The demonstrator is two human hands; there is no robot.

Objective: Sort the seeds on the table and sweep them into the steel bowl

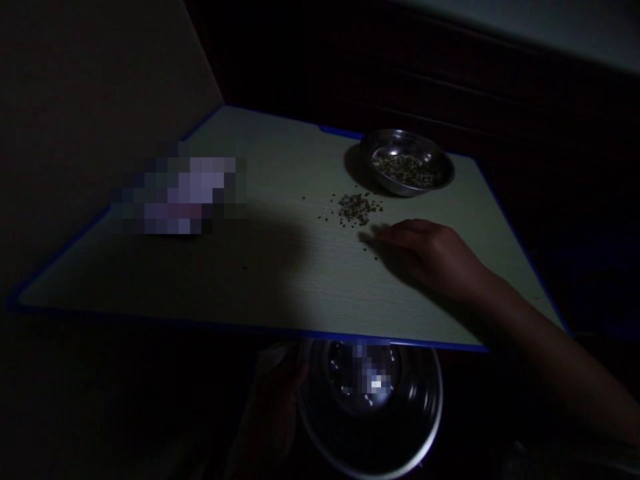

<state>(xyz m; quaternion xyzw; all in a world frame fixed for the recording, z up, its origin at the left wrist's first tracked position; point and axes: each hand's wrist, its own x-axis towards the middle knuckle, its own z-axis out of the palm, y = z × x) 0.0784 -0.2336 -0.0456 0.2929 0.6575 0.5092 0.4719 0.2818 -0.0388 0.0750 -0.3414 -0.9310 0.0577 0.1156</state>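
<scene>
My right hand point(437, 253) is over the right part of the pale table point(280, 160), its fingers drawn together and pointing left. Whether a seed is pinched in the fingertips cannot be made out. Just beyond them lies a loose pile of small dark seeds point(356, 209), with a few strays around it. Below the table's front edge, my left hand point(273, 400) is dim and grips the left rim of a large metal basin point(413, 403). A few small pale bits show in the basin, whose middle is partly blurred out.
A smaller metal bowl point(400, 190) stands at the table's back right, holding many seeds point(413, 171). On the left of the table is a pixelated pale object point(195, 190). A blue edging point(320, 333) runs round the tabletop. A wall rises at the left.
</scene>
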